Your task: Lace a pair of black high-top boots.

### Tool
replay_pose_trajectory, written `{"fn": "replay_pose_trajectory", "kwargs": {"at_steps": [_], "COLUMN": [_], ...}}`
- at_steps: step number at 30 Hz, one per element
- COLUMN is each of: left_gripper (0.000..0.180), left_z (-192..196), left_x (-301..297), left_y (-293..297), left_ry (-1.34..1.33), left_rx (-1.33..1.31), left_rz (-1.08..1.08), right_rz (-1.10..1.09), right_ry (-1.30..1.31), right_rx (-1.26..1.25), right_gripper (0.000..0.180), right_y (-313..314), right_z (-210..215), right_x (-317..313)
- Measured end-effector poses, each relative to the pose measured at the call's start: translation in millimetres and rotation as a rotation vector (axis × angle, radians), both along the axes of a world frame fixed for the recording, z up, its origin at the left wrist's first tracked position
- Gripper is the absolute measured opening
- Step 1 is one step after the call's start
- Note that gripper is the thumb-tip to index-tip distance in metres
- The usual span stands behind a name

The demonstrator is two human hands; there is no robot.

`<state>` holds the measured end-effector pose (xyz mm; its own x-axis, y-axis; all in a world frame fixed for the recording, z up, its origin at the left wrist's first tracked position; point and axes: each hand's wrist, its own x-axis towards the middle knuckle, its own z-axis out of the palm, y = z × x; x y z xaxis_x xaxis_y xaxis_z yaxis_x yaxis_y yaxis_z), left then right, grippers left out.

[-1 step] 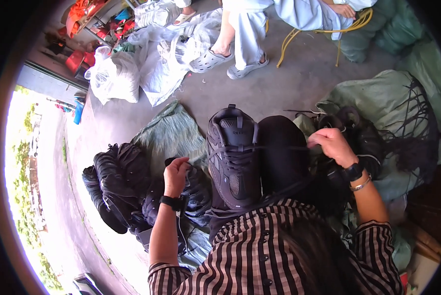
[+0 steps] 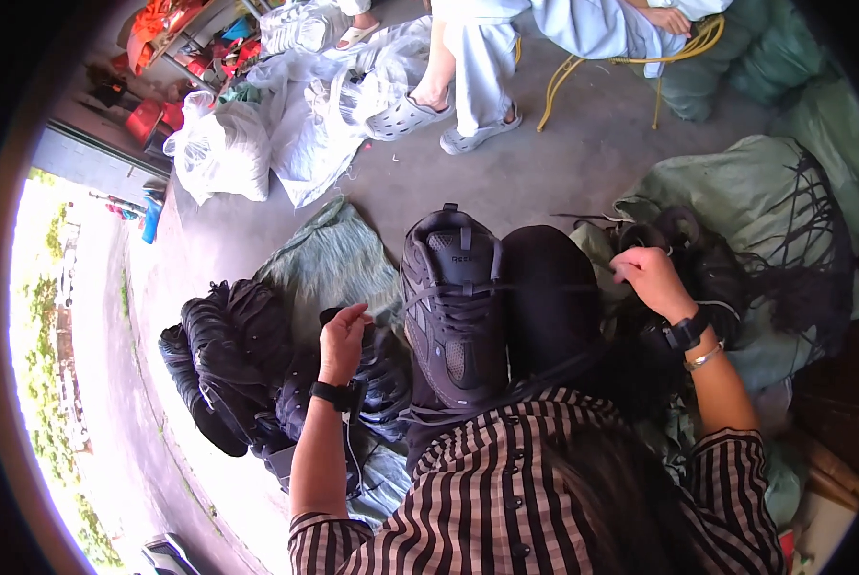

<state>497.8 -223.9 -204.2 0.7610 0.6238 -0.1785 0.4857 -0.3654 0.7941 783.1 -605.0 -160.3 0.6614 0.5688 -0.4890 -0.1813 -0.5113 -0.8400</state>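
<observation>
A black sneaker (image 2: 458, 316) rests on my lap, its toe toward me and its heel pointing away. Dark shoelaces (image 2: 463, 305) run across its tongue, and loose lace stretches out to both sides. My right hand (image 2: 648, 278), out to the right of my knee, pinches the end of one lace that is drawn almost straight. To the left of the sneaker, my left hand (image 2: 343, 343) is closed at the fingertips on the other lace, which shows only faintly against the dark things behind it.
A heap of black shoes (image 2: 238, 355) lies on my left by a green woven sack (image 2: 333, 249). More dark shoes (image 2: 702, 259) and an open green sack (image 2: 745, 182) with loose laces are on my right. Ahead, a person in grey clogs (image 2: 410, 117) sits near white bags (image 2: 223, 153).
My right hand has shifted very slightly to the right. The sneaker and my left hand stay nearly where they were.
</observation>
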Motion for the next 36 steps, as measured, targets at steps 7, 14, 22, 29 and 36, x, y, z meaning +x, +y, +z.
{"fn": "replay_pose_trajectory", "kwargs": {"at_steps": [7,14,22,29,36], "left_gripper": [0.020,0.019,0.019,0.015,0.014], "left_z": [52,78,90,93,76], "left_x": [44,62,73,53,58], "left_y": [-37,-72,-101,-76,-77], "left_ry": [-0.358,-0.348,-0.547,-0.150,-0.332], "left_rx": [0.116,-0.328,-0.327,-0.560,-0.363], "left_rz": [0.009,-0.026,0.099,-0.160,-0.034], "right_rz": [0.175,0.335,0.243,0.287,0.367], "right_ry": [-0.659,-0.507,-0.675,-0.670,-0.764], "right_rx": [0.437,0.240,0.262,0.292,0.319], "right_gripper": [0.029,0.004,0.008,0.008,0.007], "right_y": [79,95,103,105,108], "right_z": [46,27,24,25,25], "right_x": [-39,-60,-62,-61,-61]}}
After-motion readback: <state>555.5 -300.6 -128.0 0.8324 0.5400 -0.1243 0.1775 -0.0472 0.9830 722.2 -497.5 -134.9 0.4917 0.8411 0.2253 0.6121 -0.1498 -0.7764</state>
